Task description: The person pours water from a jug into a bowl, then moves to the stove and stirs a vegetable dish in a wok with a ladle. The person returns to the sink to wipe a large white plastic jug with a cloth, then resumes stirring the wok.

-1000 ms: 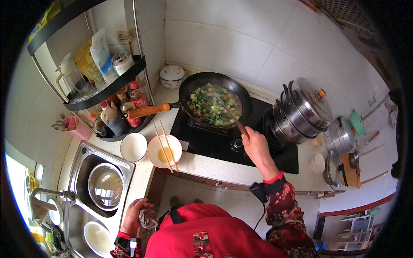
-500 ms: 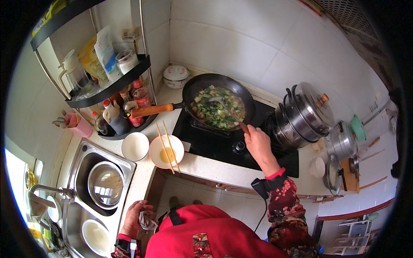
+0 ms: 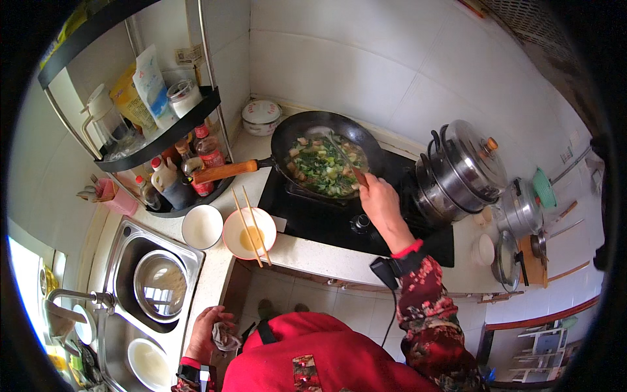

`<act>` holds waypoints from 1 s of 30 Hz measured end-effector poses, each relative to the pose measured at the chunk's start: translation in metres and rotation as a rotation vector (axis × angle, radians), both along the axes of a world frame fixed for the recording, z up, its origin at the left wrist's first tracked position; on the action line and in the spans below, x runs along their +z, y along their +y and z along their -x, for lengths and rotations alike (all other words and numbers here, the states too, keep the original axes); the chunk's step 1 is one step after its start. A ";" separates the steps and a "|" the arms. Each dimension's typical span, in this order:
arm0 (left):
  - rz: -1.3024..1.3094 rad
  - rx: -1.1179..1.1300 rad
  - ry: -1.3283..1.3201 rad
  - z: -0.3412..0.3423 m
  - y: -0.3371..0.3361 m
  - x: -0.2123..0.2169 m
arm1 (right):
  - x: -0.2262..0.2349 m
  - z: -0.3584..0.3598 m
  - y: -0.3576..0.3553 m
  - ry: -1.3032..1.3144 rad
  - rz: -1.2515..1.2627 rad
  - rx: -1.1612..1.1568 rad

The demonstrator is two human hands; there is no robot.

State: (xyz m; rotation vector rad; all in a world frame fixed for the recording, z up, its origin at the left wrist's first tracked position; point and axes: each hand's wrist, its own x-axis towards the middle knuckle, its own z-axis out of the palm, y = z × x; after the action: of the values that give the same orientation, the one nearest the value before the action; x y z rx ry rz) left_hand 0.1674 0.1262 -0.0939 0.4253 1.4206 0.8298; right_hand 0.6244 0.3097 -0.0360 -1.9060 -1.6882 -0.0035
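Note:
My right hand (image 3: 381,204) is closed round the wooden handle of a spatula (image 3: 341,154), whose metal end reaches into the wok (image 3: 300,122). Chopped leafy greens with pale pieces (image 3: 326,166) lie in some liquid there. The wok sits on the black stove (image 3: 313,222), its wooden handle pointing left. Low at the left, beside the counter edge, my left hand (image 3: 208,332) grips a crumpled greyish cloth (image 3: 226,337). A pair of chopsticks (image 3: 251,225) rests across a red-rimmed bowl (image 3: 230,245) with a little yellowish liquid in it.
Stacked steamer pots (image 3: 457,170) stand right of the wok. A white bowl (image 3: 202,227) is next to the chopstick bowl. The sink (image 3: 124,251) at the left holds a metal basin (image 3: 139,277). A corner rack (image 3: 163,134) carries bottles and jars. A lidded enamel pot (image 3: 261,117) stands behind.
My right hand has moved slightly left and up, and the spatula's metal end has shifted toward the far side of the wok. My left hand stays with the cloth.

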 end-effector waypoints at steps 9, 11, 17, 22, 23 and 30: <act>-0.027 -0.005 -0.009 -0.017 0.004 0.021 | -0.031 0.020 0.030 0.012 -0.007 0.064; -0.020 0.017 -0.014 -0.016 0.001 0.020 | -0.027 0.011 0.010 -0.099 0.037 0.082; 0.012 0.017 0.008 -0.010 0.004 0.011 | -0.002 -0.011 0.009 -0.115 0.013 0.045; -0.011 -0.027 0.003 -0.013 0.010 0.013 | -0.015 0.001 0.044 -0.005 -0.026 -0.095; -0.015 -0.024 0.002 -0.012 0.010 0.012 | -0.018 0.001 0.046 0.012 -0.036 -0.080; -0.009 0.005 0.009 -0.013 0.005 0.010 | -0.015 -0.003 0.006 0.013 -0.019 0.053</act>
State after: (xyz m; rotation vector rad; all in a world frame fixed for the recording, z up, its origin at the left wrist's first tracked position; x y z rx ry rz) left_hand 0.1806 0.1311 -0.0839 0.4335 1.4272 0.8395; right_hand 0.6276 0.3155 -0.0511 -1.8426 -1.7239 0.0137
